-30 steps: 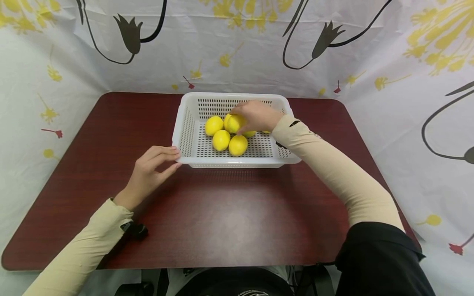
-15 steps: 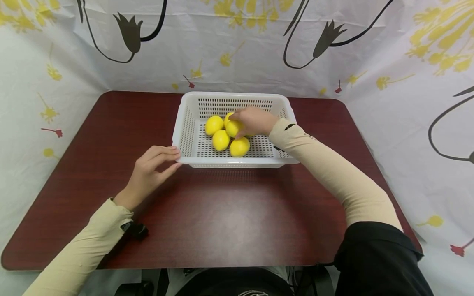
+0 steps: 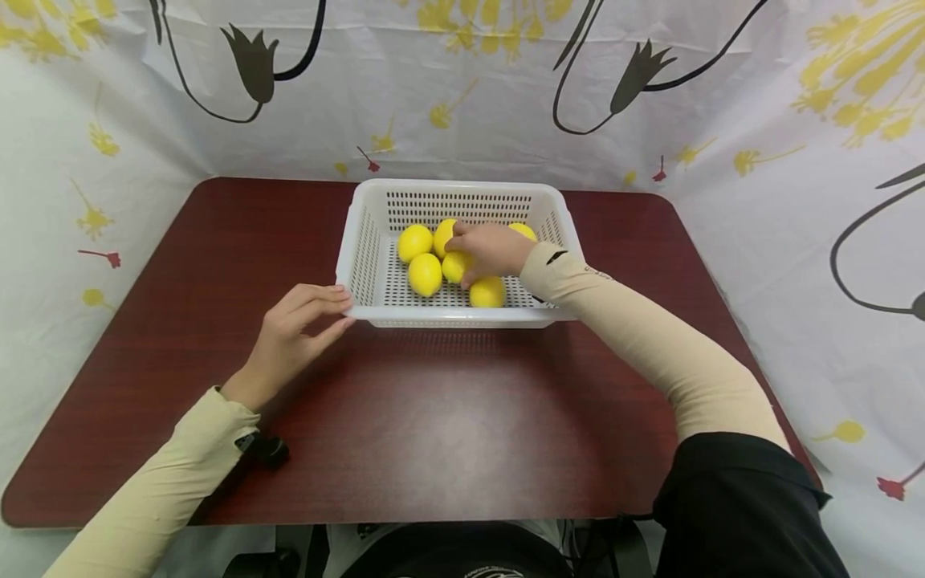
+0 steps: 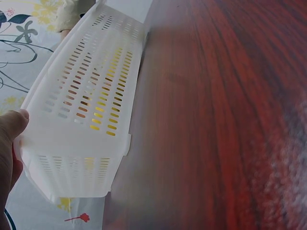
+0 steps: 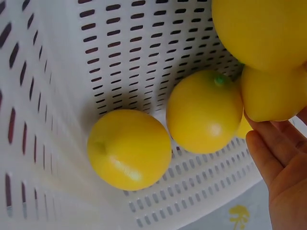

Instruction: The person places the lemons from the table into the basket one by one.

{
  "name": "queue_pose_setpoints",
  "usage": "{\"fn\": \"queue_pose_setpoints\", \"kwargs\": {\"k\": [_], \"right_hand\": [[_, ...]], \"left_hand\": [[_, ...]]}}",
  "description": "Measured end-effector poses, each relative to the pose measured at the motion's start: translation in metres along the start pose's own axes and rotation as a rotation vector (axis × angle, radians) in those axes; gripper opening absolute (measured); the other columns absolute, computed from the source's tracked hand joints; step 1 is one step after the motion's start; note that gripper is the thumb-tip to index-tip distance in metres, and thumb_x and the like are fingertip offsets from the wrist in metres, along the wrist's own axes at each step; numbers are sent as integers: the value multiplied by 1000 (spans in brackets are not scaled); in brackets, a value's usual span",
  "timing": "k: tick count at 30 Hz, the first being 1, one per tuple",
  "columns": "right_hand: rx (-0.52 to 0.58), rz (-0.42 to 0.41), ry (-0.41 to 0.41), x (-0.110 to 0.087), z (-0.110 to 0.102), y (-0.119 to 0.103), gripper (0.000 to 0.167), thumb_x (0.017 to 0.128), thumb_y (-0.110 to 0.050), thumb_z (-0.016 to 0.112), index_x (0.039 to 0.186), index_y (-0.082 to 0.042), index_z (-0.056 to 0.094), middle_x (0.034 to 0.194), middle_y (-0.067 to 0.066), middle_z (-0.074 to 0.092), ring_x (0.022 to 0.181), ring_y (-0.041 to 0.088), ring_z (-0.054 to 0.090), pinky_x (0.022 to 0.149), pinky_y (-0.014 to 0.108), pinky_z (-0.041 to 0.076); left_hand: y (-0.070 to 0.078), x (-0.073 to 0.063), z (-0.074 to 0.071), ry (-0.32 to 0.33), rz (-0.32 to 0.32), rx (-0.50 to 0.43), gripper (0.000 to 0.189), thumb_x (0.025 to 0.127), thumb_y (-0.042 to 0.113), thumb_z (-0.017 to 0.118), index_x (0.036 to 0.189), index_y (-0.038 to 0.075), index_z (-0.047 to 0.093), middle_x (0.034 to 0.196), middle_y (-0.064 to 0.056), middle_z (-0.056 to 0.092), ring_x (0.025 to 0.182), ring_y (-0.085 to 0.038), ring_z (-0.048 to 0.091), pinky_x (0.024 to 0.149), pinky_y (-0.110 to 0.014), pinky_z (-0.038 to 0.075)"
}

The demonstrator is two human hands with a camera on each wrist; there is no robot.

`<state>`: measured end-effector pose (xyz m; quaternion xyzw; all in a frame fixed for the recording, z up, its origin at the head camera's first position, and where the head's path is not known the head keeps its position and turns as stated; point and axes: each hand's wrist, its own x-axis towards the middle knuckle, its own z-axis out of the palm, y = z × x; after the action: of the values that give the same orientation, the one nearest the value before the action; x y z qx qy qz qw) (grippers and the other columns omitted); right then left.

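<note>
Several yellow lemons lie in a white perforated plastic basket, among them a left one, a front one and one at the right. Inside the basket, my right hand grips a lemon between thumb and fingers, covering part of it. The right wrist view has the fingers against a lemon, with two more lemons resting on the basket floor. My left hand holds the basket's near left corner, its thumb at the rim.
The basket stands toward the back of a dark red wooden table. White cloth with yellow and grey plant prints hangs behind the table and at both sides.
My right hand has come down and nearer among the lemons. The front lemon has shifted right, the left ones slightly left, and the right lemon has come into view. My left hand stays put.
</note>
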<state>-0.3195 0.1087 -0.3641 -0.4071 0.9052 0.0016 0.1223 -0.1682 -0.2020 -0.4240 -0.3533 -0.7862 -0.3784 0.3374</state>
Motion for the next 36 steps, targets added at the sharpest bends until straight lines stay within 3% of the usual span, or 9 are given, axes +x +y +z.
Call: {"fn": "queue_pose_setpoints", "kwargs": {"k": [5,8,10,14,18,21,29,33,36], "right_hand": [[-24,-17,13,0,4,-2,66,76,-38,85,132,-12,62,121,10,56,99,26,59,92,40,53],[-45,-19,10,0,5,-3,65,77,-39,84,132,-14,62,120,9,56,99,26,59,90,41,53],[-50,-15,-3,0,6,-3,65,78,-41,83,133,-14,61,121,8,55,99,26,59,90,41,53],[-42,-12,-21,0,6,-4,66,80,-42,81,136,-14,59,123,9,55,98,27,60,91,42,54],[-45,-16,-24,1,6,-3,67,81,-42,81,137,-14,58,124,9,56,100,26,60,93,41,53],[-46,-17,-23,2,6,-3,68,80,-42,81,138,-14,58,125,10,56,101,26,60,95,41,53],[-33,-7,-32,2,6,-3,70,80,-42,81,139,-14,57,130,12,56,105,28,61,100,43,52],[-31,-4,-41,2,6,-3,70,80,-41,81,140,-14,56,129,12,57,105,28,61,100,43,52],[-28,-3,-42,0,5,-3,70,80,-41,81,140,-13,56,129,12,57,107,28,60,102,43,51]], "left_hand": [[0,-1,0,-5,-1,3,38,92,32,69,101,-4,75,104,-18,74,101,-33,66,107,-14,45],[1,-1,0,-10,0,-1,33,89,26,73,101,-5,75,104,-19,74,102,-32,66,107,-14,45],[1,-1,0,-13,0,-7,27,82,13,80,102,-5,75,105,-19,74,103,-32,66,107,-15,46],[1,-1,0,-13,1,-20,39,65,-7,87,103,-4,75,106,-19,74,104,-31,66,107,-16,46],[2,0,0,-9,3,-20,27,80,9,82,102,-4,75,105,-19,74,103,-31,66,107,-16,47],[2,0,0,-7,4,-15,33,90,26,72,102,-4,75,104,-19,74,103,-31,66,107,-16,46],[1,0,-1,-17,-3,1,37,91,30,70,101,-5,75,104,-19,74,103,-32,66,107,-14,45],[2,1,0,-15,9,-8,28,80,10,82,102,-5,75,104,-19,74,102,-33,66,107,-16,46],[2,2,1,-6,22,-23,37,67,-6,86,102,-5,75,103,-19,74,101,-34,67,107,-17,47]]}}
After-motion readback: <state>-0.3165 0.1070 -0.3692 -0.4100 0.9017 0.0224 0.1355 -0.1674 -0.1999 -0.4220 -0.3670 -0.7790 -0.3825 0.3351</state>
